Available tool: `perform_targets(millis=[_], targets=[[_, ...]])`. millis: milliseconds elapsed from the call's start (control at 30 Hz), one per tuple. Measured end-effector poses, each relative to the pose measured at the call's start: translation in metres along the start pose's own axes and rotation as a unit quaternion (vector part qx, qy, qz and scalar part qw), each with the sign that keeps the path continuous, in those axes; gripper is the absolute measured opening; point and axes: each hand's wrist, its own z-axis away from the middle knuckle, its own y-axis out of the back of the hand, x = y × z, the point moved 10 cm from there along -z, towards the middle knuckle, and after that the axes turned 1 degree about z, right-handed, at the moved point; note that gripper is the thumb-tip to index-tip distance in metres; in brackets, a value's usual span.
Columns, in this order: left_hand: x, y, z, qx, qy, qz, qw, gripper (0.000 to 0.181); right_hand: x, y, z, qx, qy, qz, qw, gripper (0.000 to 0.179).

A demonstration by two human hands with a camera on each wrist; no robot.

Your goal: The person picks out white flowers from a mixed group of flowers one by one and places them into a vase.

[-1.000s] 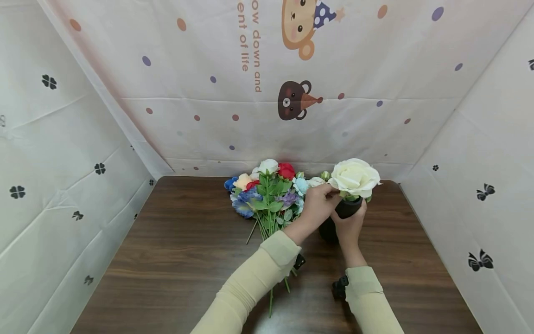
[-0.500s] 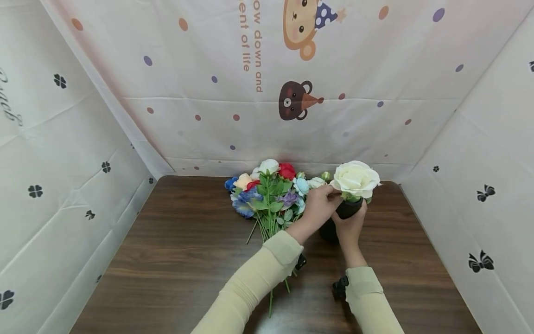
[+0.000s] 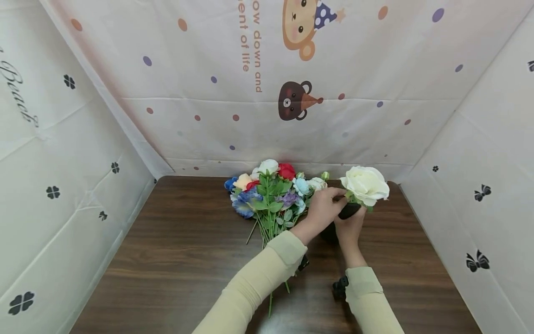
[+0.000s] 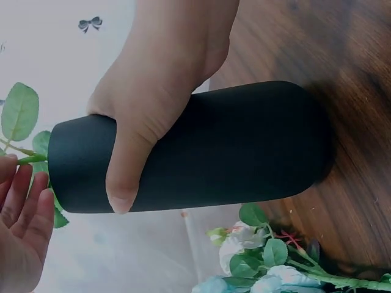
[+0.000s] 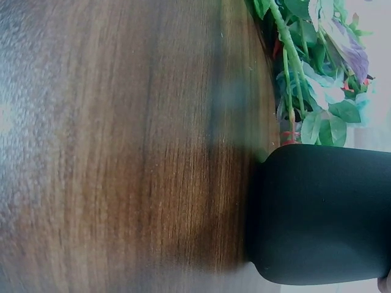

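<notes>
A large white artificial rose leans over the mouth of a tall black vase. With thumb and fingertips my left hand pinches the rose's green stem just outside the vase rim, as the left wrist view shows. My right hand grips the vase around its upper part, the thumb across its side. The vase stands upright on the wooden table, and its lower body fills the right side of the right wrist view. The stem's lower part is hidden inside the vase.
Left of the vase lies a pile of artificial flowers in blue, red, white and purple, its stems pointing toward me. The brown table is bordered by a printed cloth backdrop behind and at both sides.
The white rose has moved right and slightly down, tilting over the vase's right side. My left hand has followed it a little to the right. My right hand keeps its grip on the vase.
</notes>
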Motion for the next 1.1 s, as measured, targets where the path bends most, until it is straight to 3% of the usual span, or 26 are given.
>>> perform_targets(millis=[200,300,333,467,533,600,700,767,833,967,1100], targets=[[0.011,-0.002,0.004,-0.009,-0.040,-0.013,0.9991,0.023,-0.001,0.001,-0.002,0.003,0.009,0.006,0.9999,0.072],[0.014,-0.006,0.007,-0.025,-0.044,-0.016,0.9986,0.026,0.004,0.000,-0.003,-0.001,-0.022,-0.010,0.9997,0.065],[0.015,-0.008,0.007,-0.032,-0.043,-0.016,0.9984,0.028,0.007,-0.001,-0.003,-0.003,-0.044,-0.040,0.9982,0.058],[0.015,-0.018,0.012,-0.075,-0.022,-0.006,0.9969,0.034,0.020,-0.006,0.001,-0.011,-0.141,-0.175,0.9744,0.028],[0.014,-0.021,0.014,-0.088,-0.014,-0.007,0.9960,0.036,0.023,-0.008,0.003,-0.004,-0.177,-0.257,0.9501,0.016],[0.013,-0.021,0.015,-0.086,-0.013,-0.006,0.9962,0.037,0.022,-0.008,0.004,0.000,-0.180,-0.281,0.9427,0.019],[0.013,-0.017,0.016,-0.070,-0.019,-0.002,0.9973,0.036,0.019,-0.006,0.004,0.003,-0.151,-0.227,0.9621,0.034],[0.013,-0.014,0.016,-0.060,-0.025,0.000,0.9979,0.035,0.017,-0.003,0.003,0.001,-0.123,-0.137,0.9829,0.043],[0.012,-0.009,0.017,-0.053,-0.028,0.005,0.9982,0.033,0.013,0.000,0.002,0.002,-0.095,-0.042,0.9946,0.047],[0.008,0.006,0.018,-0.040,-0.025,0.018,0.9987,0.029,0.010,0.001,0.000,-0.002,-0.064,0.012,0.9979,0.051],[-0.004,0.026,0.018,-0.020,-0.011,0.023,0.9995,0.026,0.008,0.000,-0.001,-0.006,-0.051,0.016,0.9985,0.077]])
